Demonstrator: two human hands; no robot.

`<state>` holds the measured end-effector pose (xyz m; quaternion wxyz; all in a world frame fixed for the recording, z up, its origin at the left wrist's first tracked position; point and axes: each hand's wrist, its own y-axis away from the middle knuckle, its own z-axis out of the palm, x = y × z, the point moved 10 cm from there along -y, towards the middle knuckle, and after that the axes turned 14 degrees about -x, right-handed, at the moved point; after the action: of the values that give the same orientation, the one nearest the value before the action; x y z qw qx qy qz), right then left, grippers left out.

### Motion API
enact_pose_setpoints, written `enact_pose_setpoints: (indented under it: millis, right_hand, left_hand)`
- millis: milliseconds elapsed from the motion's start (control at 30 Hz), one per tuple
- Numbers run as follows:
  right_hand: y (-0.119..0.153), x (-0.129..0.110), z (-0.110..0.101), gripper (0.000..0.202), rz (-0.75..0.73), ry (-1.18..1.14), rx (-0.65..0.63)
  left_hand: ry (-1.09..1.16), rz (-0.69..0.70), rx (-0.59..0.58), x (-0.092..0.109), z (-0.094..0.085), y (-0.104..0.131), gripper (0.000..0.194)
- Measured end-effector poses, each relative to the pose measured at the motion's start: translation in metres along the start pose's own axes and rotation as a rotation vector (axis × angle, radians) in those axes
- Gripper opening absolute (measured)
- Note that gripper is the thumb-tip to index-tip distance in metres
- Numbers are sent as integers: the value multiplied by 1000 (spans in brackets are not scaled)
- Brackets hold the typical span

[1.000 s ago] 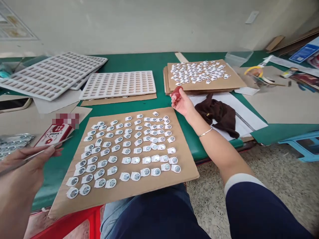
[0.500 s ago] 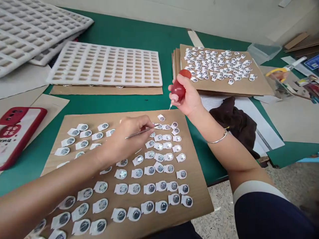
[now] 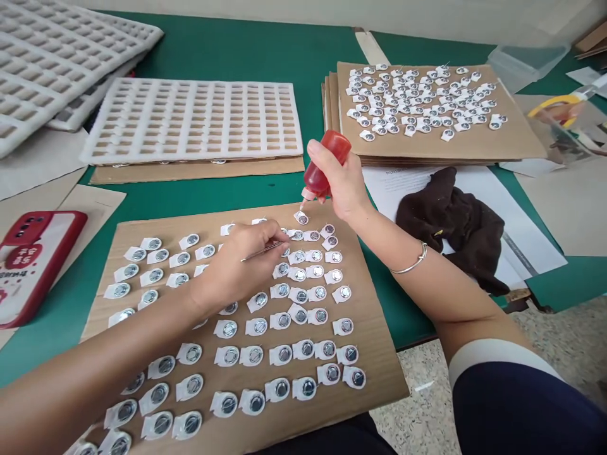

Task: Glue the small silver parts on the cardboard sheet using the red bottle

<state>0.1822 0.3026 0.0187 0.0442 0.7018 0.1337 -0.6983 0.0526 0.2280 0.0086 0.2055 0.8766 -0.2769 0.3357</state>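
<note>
My right hand [image 3: 344,177] grips a small red squeeze bottle [image 3: 327,165], tilted with its thin nozzle down. The nozzle tip meets, or hovers just over, a small white tabbed piece with a round metallic disc [image 3: 301,218] at the far edge of a cardboard sheet [image 3: 374,354]. My left hand [image 3: 253,256] is closed on a thin metal tool, perhaps tweezers [image 3: 263,251], its tip near the upper rows. Rows of similar white pieces [image 3: 283,354] cover the cardboard; my left forearm hides some of them.
A white foam grid tray [image 3: 190,123] lies behind on cardboard, more trays [image 3: 57,57] at far left. Stacked cardboard [image 3: 427,148] at back right bears many similar pieces. A red-edged phone [image 3: 40,265], a dark brown cloth [image 3: 450,221] and yellow-handled scissors [image 3: 554,104] lie around.
My right hand has lowered the bottle, bringing its nozzle from above the cardboard's far edge to the farthest piece. My left hand stays nearly in place. The view has shifted slightly.
</note>
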Motion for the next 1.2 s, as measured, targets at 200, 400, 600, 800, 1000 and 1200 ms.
enact_pose_setpoints:
  millis: [200, 400, 600, 800, 1000, 1200]
  right_hand:
    - [3, -8, 5, 38, -33, 14, 0]
    - [3, -7, 7, 40, -81, 26, -16]
    - [6, -8, 8, 40, -86, 40, -14]
    - [11, -11, 13, 37, -36, 72, 1]
    - [13, -6, 22, 35, -28, 167, -38]
    - [19, -12, 33, 33, -104, 385, -35]
  left_hand:
    - [43, -34, -12, -1, 1, 0, 9]
    - [52, -58, 20, -2, 0, -1, 9]
    - [49, -25, 16, -3, 2, -2, 8]
    - [-117, 105, -12, 14, 7, -1, 12]
    - [-388, 209, -95, 29, 27, 3, 14]
    - [-725, 378, -10, 55, 46, 13, 23]
